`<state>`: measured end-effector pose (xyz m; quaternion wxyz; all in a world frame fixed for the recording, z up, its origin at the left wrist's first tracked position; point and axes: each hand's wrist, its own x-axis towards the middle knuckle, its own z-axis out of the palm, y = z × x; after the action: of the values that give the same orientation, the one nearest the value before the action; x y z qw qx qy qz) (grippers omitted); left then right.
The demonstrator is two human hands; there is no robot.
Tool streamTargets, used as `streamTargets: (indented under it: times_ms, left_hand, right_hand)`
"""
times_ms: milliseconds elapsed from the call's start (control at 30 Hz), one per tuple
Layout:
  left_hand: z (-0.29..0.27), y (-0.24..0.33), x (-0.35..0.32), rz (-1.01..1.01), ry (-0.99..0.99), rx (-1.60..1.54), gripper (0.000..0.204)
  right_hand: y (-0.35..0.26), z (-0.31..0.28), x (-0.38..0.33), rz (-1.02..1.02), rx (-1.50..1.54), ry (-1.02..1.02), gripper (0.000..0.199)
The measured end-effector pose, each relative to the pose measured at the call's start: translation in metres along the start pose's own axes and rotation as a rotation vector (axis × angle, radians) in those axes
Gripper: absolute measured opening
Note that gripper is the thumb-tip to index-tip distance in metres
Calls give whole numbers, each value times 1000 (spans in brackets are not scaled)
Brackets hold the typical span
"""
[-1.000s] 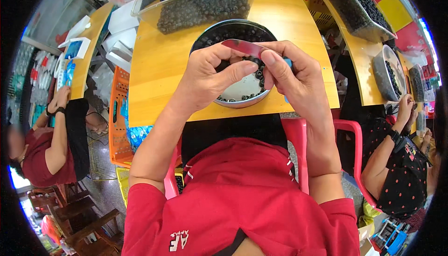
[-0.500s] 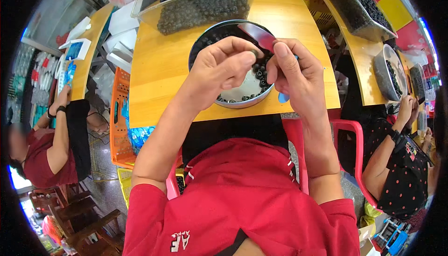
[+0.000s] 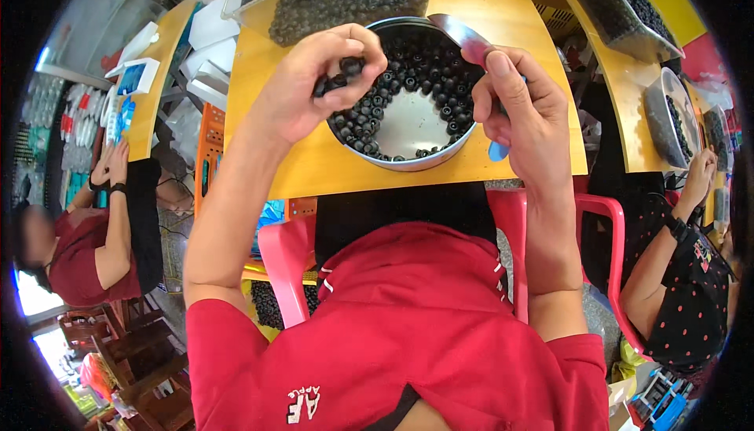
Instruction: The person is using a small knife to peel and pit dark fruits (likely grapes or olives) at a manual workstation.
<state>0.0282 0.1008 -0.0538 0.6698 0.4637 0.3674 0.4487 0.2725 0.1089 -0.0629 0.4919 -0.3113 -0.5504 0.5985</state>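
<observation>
Left of the round metal tub (image 3: 408,165), the left hand (image 3: 302,89) curls half-closed around small, round, black pieces (image 3: 351,67); right of the tub, the right hand (image 3: 528,109) pinches a shiny metal blade (image 3: 462,36).

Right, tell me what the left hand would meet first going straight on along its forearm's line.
Likely the clear tub of black pieces beyond the left hand, though the hand's height is unclear and it might pass above the rim.

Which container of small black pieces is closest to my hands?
The round tub, between your left hand and right hand; the clear rectangular bin stands beyond it, and the oval tub and another bin are on the right-hand table.
</observation>
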Motion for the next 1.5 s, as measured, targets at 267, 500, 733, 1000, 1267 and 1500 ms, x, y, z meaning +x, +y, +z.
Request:
streamTargets:
  times_ms: [267,500,733,1000,1267,1500]
  left_hand:
    - [11,0,14,-46,-167,1427,19]
    - [22,-22,16,-80,-193,1853,19]
    - [29,-19,22,31,-126,1225,24]
    - [48,-14,9,122,8,77,20]
    - [65,-24,-1,296,172,245,18]
    - [57,-31,6,668,212,727,14]
  right_hand:
    - [1,-3,0,11,-7,23,28]
    - [0,-4,0,1,0,7,28]
    - [1,-8,2,65,-4,28,26]
    - [5,6,4,105,142,22,25]
    - [9,4,0,210,450,-76,23]
    - [8,10,-3,256,474,-35,24]
